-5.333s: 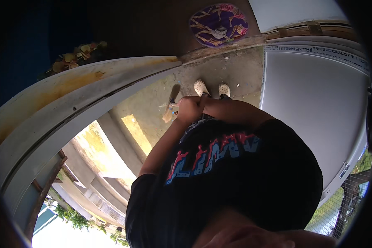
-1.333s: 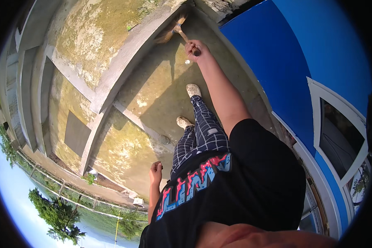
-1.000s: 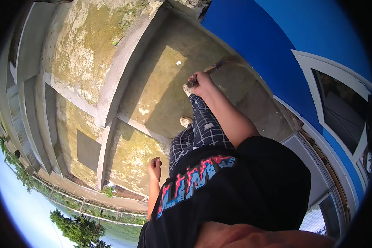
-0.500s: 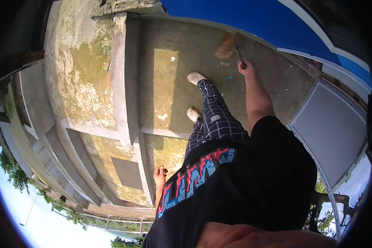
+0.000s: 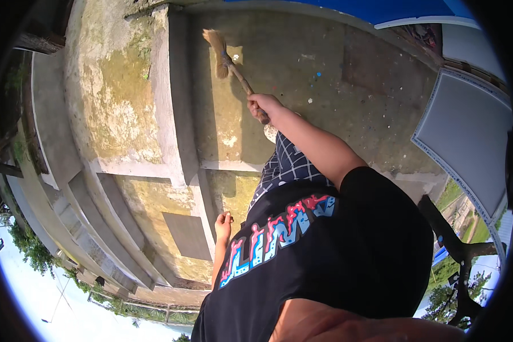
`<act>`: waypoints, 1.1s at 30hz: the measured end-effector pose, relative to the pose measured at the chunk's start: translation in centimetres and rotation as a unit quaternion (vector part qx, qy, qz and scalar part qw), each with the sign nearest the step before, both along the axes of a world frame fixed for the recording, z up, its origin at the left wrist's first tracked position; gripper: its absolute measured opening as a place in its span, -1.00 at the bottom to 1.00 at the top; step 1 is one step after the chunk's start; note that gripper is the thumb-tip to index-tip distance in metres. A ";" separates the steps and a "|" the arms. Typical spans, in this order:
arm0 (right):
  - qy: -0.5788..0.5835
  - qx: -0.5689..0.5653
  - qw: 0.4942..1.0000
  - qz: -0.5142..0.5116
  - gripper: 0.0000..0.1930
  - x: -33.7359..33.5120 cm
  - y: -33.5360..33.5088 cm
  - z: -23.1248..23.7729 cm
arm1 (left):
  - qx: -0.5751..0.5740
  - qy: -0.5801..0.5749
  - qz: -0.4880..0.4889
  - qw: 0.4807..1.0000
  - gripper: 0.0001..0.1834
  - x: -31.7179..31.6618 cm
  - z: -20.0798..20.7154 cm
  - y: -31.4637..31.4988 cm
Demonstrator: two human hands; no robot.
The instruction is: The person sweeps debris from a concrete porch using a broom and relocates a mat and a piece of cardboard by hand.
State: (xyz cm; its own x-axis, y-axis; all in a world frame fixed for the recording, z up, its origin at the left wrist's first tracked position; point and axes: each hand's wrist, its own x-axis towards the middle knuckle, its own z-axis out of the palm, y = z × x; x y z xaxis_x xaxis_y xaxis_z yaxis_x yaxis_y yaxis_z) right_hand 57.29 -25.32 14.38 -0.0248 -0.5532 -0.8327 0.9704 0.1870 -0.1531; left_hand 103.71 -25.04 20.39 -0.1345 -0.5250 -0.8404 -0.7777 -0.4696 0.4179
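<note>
1. My right hand (image 5: 261, 106) is closed in a fist around the wooden handle of the broom (image 5: 229, 62), near the handle's upper end.
2. The broom reaches forward from my hand, and its straw head (image 5: 215, 44) lies on the concrete floor (image 5: 336, 80), just beside the raised concrete curb (image 5: 168, 91).
3. I judge the broom to be light; the handle looks stiff, and the straw bristles should be soft and bend when pressed.
4. The handle looks dry and rough, so I think it is not slippery. The best hold is on the stick, not on the straw.
5. My right arm is stretched out almost straight in front of me.
6. My left hand (image 5: 224, 221) hangs at my side with fingers loosely curled, holding nothing.
</note>
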 end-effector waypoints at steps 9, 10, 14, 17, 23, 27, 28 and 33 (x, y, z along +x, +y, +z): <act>-0.157 0.079 0.974 -0.145 -0.85 1.4 9.2 -12.5 | 0.005 -0.045 0.071 0.996 -0.81 2.9 1.7 1.6; -0.150 0.116 0.965 -0.179 -0.83 -0.1 14.3 -12.3 | 0.012 -0.041 0.082 0.996 -0.82 6.6 0.7 3.1; 0.029 0.330 0.913 -0.238 -0.90 -6.2 29.6 -12.4 | 0.068 -0.126 -0.042 0.989 -0.82 14.7 -2.0 8.3; 0.165 0.424 0.854 -0.253 -0.93 -7.3 31.5 -11.0 | 0.068 -0.105 0.018 0.992 -0.80 11.6 -2.2 8.2; 0.334 0.398 0.854 0.035 -0.87 -4.0 25.8 -2.6 | 0.063 -0.088 0.127 0.986 -0.76 3.0 -0.1 11.5; 0.494 0.285 0.774 0.276 -0.77 -3.2 15.6 -4.0 | 0.005 -0.046 0.185 0.982 -0.79 3.2 -1.1 18.0; 0.502 0.262 0.757 0.325 -0.71 -3.3 12.6 -5.5 | 0.007 -0.061 0.232 0.971 -0.79 3.2 -1.2 19.8; 0.523 0.184 0.632 0.542 -0.47 4.6 -4.1 -7.2 | -0.016 -0.060 0.298 0.952 -0.79 4.0 0.1 30.9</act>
State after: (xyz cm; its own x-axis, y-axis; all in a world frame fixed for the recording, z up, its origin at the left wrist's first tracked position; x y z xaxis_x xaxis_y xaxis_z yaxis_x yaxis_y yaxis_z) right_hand 61.88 -29.41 7.22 -0.4403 -0.4910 -0.7517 -0.3528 0.8645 -0.3581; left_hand 107.75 5.82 20.44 0.2914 -0.5036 -0.8133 -0.4191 -0.8315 0.3648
